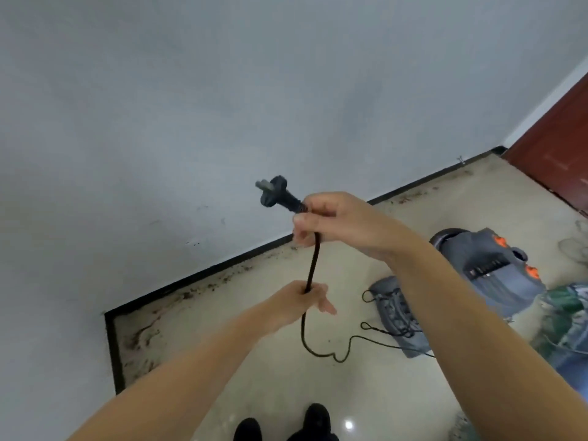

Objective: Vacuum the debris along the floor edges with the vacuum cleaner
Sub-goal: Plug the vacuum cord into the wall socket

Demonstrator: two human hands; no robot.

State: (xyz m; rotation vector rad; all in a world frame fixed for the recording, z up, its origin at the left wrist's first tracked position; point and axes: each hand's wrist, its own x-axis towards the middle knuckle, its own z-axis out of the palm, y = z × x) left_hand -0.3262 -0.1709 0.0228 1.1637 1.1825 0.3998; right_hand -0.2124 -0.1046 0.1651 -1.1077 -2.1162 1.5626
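Both forearms reach up from the lower edge of the frame toward the middle. Left hand (pixel 302 299), lower centre, is closed around a black power cord (pixel 313 259), with one finger sticking out to the right. Right hand (pixel 331 221), just above it at centre, is clenched on the same cord right behind the plug (pixel 276 194). Plug points to the upper left, prongs bare, in front of the wall. Cord runs taut and nearly straight between the two hands, then drops below the left hand and loops loosely over the floor (pixel 254 361) toward the right.

Vacuum cleaner (pixel 490 272) sits on the floor at right of frame, grey body with orange buttons, partly hidden by the right forearm. Cord loops lie just beside its near end.

Pale grey wall (pixel 191 106) fills the upper and left parts of the frame. Dark baseboard (pixel 203 275) runs diagonally from lower left to upper right. Brown debris (pixel 222 278) is scattered on the floor right along the baseboard, also down the left edge. Reddish-brown door (pixel 560 148) at upper right. Two black shoes (pixel 315 421) at bottom centre.
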